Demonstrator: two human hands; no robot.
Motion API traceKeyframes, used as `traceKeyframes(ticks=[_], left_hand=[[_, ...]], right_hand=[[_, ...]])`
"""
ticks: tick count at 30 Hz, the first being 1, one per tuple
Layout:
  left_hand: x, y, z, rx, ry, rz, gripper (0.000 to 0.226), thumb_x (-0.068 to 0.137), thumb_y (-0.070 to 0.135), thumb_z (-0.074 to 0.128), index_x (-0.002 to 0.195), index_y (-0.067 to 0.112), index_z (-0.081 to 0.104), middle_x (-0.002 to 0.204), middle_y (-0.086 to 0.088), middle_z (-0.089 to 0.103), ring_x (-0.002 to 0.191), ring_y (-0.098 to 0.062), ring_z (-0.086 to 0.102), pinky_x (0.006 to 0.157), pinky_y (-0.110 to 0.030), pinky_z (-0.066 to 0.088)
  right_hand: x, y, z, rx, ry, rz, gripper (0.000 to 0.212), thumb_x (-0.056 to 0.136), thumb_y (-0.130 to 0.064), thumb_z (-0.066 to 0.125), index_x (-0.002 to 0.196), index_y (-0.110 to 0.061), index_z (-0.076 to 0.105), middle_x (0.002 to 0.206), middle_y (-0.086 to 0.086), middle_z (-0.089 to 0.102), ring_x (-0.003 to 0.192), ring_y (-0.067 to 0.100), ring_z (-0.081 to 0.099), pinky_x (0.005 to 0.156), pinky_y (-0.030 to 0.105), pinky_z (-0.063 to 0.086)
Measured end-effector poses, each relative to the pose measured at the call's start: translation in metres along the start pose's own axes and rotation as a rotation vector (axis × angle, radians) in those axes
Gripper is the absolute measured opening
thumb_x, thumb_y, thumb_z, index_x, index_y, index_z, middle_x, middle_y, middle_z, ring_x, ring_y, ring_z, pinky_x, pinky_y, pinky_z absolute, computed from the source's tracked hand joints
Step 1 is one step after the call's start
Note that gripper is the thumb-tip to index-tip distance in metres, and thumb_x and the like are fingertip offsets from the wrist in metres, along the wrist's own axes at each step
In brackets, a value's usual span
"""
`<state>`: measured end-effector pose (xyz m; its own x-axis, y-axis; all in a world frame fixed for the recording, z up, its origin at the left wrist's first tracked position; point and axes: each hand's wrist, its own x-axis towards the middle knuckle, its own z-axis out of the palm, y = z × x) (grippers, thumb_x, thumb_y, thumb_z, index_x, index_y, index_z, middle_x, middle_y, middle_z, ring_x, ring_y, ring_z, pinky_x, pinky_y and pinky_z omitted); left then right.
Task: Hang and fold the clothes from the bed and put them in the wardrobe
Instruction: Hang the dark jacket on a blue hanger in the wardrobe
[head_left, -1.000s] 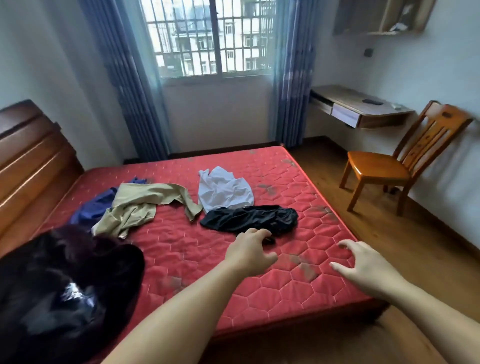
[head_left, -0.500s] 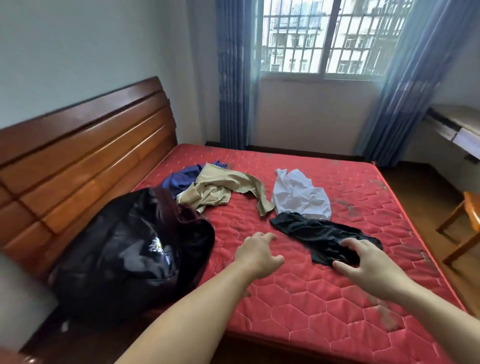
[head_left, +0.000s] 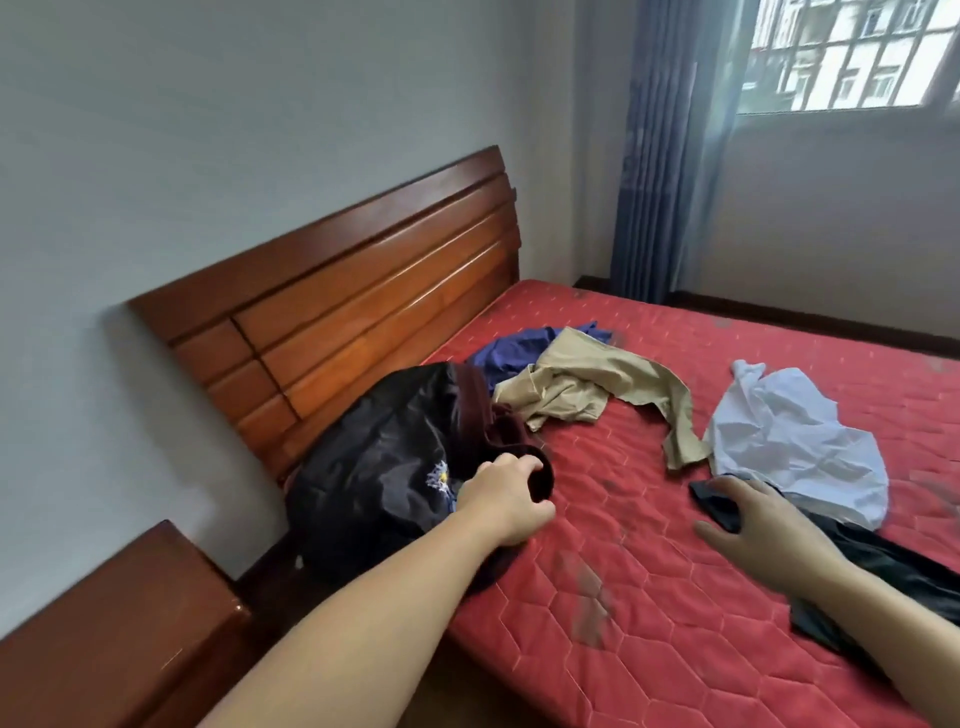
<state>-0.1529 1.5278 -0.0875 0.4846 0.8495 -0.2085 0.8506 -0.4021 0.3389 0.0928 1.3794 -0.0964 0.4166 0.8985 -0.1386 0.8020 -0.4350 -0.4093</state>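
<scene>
At centre frame the left hand (head_left: 506, 499) curls its grip round the dark maroon cuff of the black jacket (head_left: 384, 467), which lies heaped at the left edge of the red bed (head_left: 649, 571) by the wooden headboard (head_left: 363, 291). At lower right the right hand (head_left: 769, 525) hovers with spread, relaxed fingers over the black garment (head_left: 883, 566); the tan garment (head_left: 587, 389), the blue garment (head_left: 514, 351) and the white shirt (head_left: 795, 441) lie behind, toward the upper right.

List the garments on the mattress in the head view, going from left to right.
Black jacket, gripped by the left hand → blue garment → khaki garment → white shirt. I leave out the dark garment under the right hand; it overlaps the shirt.
</scene>
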Motion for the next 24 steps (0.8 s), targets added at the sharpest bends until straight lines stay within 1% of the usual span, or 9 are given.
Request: traceKeyframes(ticks=[3, 7, 9, 10, 12, 14, 18, 22, 24], left_hand=[[0.015, -0.029, -0.02, -0.04, 0.044, -0.079, 0.059, 0.082, 0.047, 0.055, 0.139, 0.036, 0.043, 0.141, 0.006, 0.044, 0.128, -0.021, 0.044, 0.098, -0.041, 0.045], [0.046, -0.069, -0.034, -0.086, 0.077, -0.13, 0.058, 0.08, 0.047, 0.054, 0.137, 0.036, 0.043, 0.137, 0.007, 0.045, 0.123, -0.02, 0.047, 0.092, -0.039, 0.046], [0.069, -0.091, -0.038, -0.1, 0.075, -0.142, 0.058, 0.08, 0.046, 0.053, 0.136, 0.037, 0.044, 0.137, 0.008, 0.045, 0.122, -0.02, 0.047, 0.089, -0.038, 0.046], [0.081, -0.102, -0.04, -0.11, 0.072, -0.145, 0.058, 0.079, 0.046, 0.053, 0.136, 0.037, 0.044, 0.138, 0.008, 0.045, 0.122, -0.02, 0.047, 0.087, -0.037, 0.046], [0.108, -0.125, -0.044, -0.133, 0.058, -0.142, 0.059, 0.078, 0.047, 0.052, 0.135, 0.038, 0.044, 0.138, 0.009, 0.045, 0.121, -0.019, 0.048, 0.086, -0.036, 0.047], [0.134, -0.147, -0.048, -0.152, 0.041, -0.141, 0.059, 0.077, 0.047, 0.052, 0.135, 0.039, 0.043, 0.138, 0.01, 0.045, 0.12, -0.017, 0.048, 0.084, -0.035, 0.047], [0.174, -0.179, -0.058, -0.171, 0.033, -0.147, 0.059, 0.078, 0.047, 0.051, 0.136, 0.039, 0.043, 0.138, 0.012, 0.044, 0.12, -0.015, 0.048, 0.084, -0.035, 0.047], [0.205, -0.193, -0.065, -0.189, 0.03, -0.148, 0.059, 0.078, 0.046, 0.05, 0.136, 0.039, 0.043, 0.136, 0.012, 0.045, 0.113, -0.016, 0.052, 0.083, -0.036, 0.05], [0.22, -0.195, -0.068, -0.179, 0.038, -0.148, 0.059, 0.079, 0.045, 0.051, 0.137, 0.038, 0.043, 0.135, 0.011, 0.046, 0.115, -0.016, 0.051, 0.084, -0.036, 0.049]], right_hand=[[0.042, -0.037, 0.001, -0.015, -0.02, -0.093, 0.061, 0.083, -0.06, 0.059, 0.135, -0.031, 0.045, 0.127, -0.006, 0.049, 0.092, 0.009, 0.057, 0.081, 0.031, 0.051], [0.094, -0.086, 0.012, -0.068, -0.034, -0.183, 0.062, 0.084, -0.059, 0.058, 0.137, -0.031, 0.043, 0.133, -0.004, 0.048, 0.106, 0.013, 0.053, 0.079, 0.027, 0.046], [0.12, -0.11, 0.022, -0.09, -0.037, -0.204, 0.06, 0.083, -0.06, 0.057, 0.135, -0.032, 0.043, 0.132, -0.004, 0.048, 0.104, 0.013, 0.055, 0.075, 0.026, 0.043], [0.133, -0.121, 0.028, -0.084, -0.044, -0.204, 0.06, 0.083, -0.059, 0.057, 0.135, -0.031, 0.044, 0.131, -0.004, 0.049, 0.104, 0.014, 0.055, 0.077, 0.028, 0.045], [0.159, -0.142, 0.042, -0.048, -0.068, -0.185, 0.061, 0.083, -0.056, 0.058, 0.136, -0.029, 0.044, 0.13, -0.002, 0.048, 0.11, 0.016, 0.055, 0.087, 0.033, 0.048], [0.182, -0.162, 0.052, -0.045, -0.089, -0.165, 0.062, 0.082, -0.054, 0.058, 0.137, -0.028, 0.043, 0.131, -0.002, 0.048, 0.114, 0.017, 0.054, 0.091, 0.035, 0.048], [0.222, -0.196, 0.061, -0.032, -0.087, -0.159, 0.056, 0.08, -0.054, 0.058, 0.13, -0.03, 0.047, 0.123, -0.003, 0.051, 0.113, 0.018, 0.054, 0.091, 0.035, 0.048], [0.253, -0.217, 0.065, -0.004, -0.075, -0.188, 0.055, 0.08, -0.053, 0.059, 0.13, -0.03, 0.05, 0.127, -0.006, 0.051, 0.116, 0.016, 0.052, 0.091, 0.031, 0.045], [0.268, -0.221, 0.067, -0.006, -0.081, -0.189, 0.058, 0.081, -0.054, 0.058, 0.132, -0.029, 0.048, 0.128, -0.006, 0.05, 0.116, 0.015, 0.052, 0.092, 0.031, 0.045]])
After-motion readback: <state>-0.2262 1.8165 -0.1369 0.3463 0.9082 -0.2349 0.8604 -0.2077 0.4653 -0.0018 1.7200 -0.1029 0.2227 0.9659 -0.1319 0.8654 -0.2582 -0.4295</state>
